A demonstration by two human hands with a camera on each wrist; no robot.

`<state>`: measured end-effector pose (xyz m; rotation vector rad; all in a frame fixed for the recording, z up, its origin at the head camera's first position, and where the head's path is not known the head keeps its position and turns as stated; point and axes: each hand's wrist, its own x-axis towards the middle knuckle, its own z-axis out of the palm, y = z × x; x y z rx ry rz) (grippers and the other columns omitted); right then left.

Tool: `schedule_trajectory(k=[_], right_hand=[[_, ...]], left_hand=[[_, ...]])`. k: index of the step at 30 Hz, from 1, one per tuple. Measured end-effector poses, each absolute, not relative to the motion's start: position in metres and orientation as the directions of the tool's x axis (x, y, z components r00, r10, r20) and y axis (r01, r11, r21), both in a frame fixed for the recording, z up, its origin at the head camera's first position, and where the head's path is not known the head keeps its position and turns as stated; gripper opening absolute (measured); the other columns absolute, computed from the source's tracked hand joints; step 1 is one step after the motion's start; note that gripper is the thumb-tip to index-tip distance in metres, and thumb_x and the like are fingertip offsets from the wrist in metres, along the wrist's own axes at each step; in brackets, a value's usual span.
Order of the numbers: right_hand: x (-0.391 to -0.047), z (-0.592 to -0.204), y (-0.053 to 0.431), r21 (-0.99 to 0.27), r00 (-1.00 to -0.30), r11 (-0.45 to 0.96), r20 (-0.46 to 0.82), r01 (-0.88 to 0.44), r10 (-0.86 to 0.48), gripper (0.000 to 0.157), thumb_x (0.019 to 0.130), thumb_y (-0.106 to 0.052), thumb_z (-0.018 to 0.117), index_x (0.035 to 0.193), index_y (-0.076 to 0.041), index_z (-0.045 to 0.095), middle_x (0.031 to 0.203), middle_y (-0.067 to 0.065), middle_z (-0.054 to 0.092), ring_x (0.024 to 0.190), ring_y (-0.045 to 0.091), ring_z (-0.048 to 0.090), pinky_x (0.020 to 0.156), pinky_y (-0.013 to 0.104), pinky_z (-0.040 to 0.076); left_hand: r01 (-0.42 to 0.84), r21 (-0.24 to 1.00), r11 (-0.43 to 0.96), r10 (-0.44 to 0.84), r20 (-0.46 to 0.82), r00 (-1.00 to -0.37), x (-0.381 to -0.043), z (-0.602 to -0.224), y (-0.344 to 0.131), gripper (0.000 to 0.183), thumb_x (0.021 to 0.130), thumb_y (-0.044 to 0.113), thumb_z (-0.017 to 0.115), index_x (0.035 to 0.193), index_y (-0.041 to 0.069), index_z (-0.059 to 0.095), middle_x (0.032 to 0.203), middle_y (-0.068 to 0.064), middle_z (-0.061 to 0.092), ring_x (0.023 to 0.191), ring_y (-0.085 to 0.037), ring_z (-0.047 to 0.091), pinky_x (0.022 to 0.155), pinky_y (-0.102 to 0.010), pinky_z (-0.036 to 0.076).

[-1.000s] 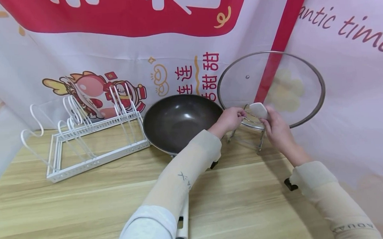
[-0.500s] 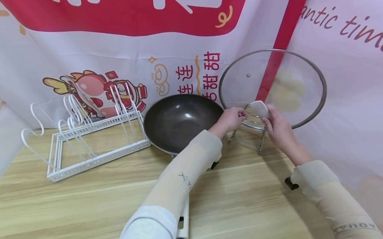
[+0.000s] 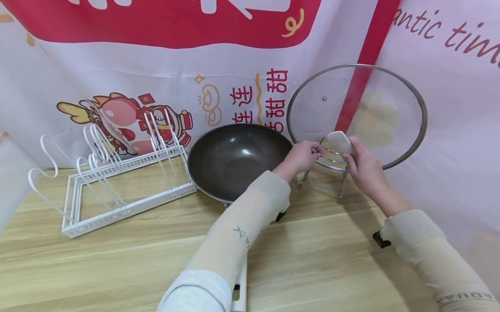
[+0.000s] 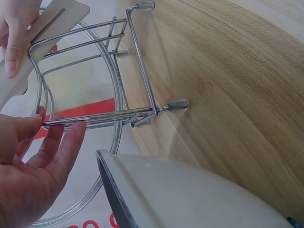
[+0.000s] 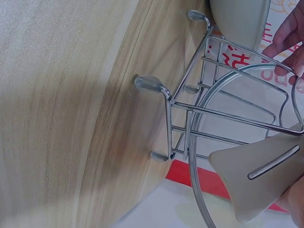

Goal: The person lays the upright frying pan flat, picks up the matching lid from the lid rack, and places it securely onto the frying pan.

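A clear glass lid [image 3: 425, 117] with a metal rim leans upright at the right, in a small chrome wire rack [image 4: 144, 66] on the table. My left hand [image 3: 301, 156] pinches a wire loop of the rack between thumb and fingers. On the rack's other side, my right hand [image 3: 366, 170] grips a flat beige handle [image 5: 259, 178] with a long slot, in front of the glass. It looks like the lid's handle, though where it joins is hidden. Thumb and fingers lie on opposite sides of it.
A dark-lined wok [image 3: 238, 161] stands left of the rack, its beige handle [image 3: 238, 294] pointing toward me under my left sleeve. Farther left is a white pan rack [image 3: 128, 208] with curved wire dividers. A printed cloth [image 3: 168, 62] hangs behind the wooden table [image 3: 320, 273].
The head view has shifted very slightly. Both hands keep their holds, and the lid and rack stay almost in place.
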<state>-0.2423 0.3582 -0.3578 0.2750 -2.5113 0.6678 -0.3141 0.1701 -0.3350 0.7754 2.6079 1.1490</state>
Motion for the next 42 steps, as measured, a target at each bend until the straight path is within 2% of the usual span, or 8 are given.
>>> schedule_trajectory(k=[15,23,33,42], right_hand=[[-0.242,-0.352,0.358,-0.411,-0.836,0.859,0.548,-0.305,-0.034,0.039,0.104,-0.008,0.058,0.141,-0.003,0.045,0.12,0.032,0.059,0.108,0.052,0.057,0.091,0.071,0.046],[-0.243,-0.349,0.359,-0.406,-0.816,0.853,0.577,-0.328,-0.039,0.04,0.103,-0.006,0.06,0.14,-0.001,0.046,0.12,0.03,0.059,0.108,0.049,0.056,0.093,0.069,0.043],[-0.241,-0.341,0.358,-0.445,-0.844,0.849,0.537,-0.284,-0.001,0.042,0.104,-0.007,0.058,0.144,-0.003,0.045,0.125,0.033,0.058,0.116,0.053,0.054,0.097,0.072,0.043],[-0.24,-0.334,0.357,-0.438,-0.838,0.854,0.545,-0.282,0.003,0.043,0.103,-0.008,0.059,0.144,-0.003,0.046,0.126,0.034,0.058,0.117,0.053,0.054,0.098,0.072,0.042]], left_hand=[[0.412,0.708,0.573,0.544,0.048,-0.838,-0.313,-0.334,0.169,0.018,0.106,0.013,0.056,0.116,0.011,0.072,0.114,-0.004,0.069,0.1,-0.016,0.061,0.084,-0.026,0.05],[0.391,0.728,0.563,0.534,0.04,-0.844,-0.312,-0.333,0.169,0.018,0.107,0.014,0.056,0.113,0.011,0.072,0.109,-0.002,0.068,0.094,-0.013,0.059,0.078,-0.024,0.049],[0.373,0.737,0.564,0.526,0.028,-0.85,-0.311,-0.334,0.169,0.019,0.107,0.015,0.055,0.116,0.011,0.072,0.107,0.0,0.067,0.092,-0.013,0.059,0.075,-0.023,0.05],[0.373,0.726,0.578,0.514,0.031,-0.857,-0.313,-0.335,0.171,0.018,0.107,0.015,0.056,0.114,0.013,0.072,0.11,0.0,0.068,0.095,-0.012,0.06,0.077,-0.023,0.051]])
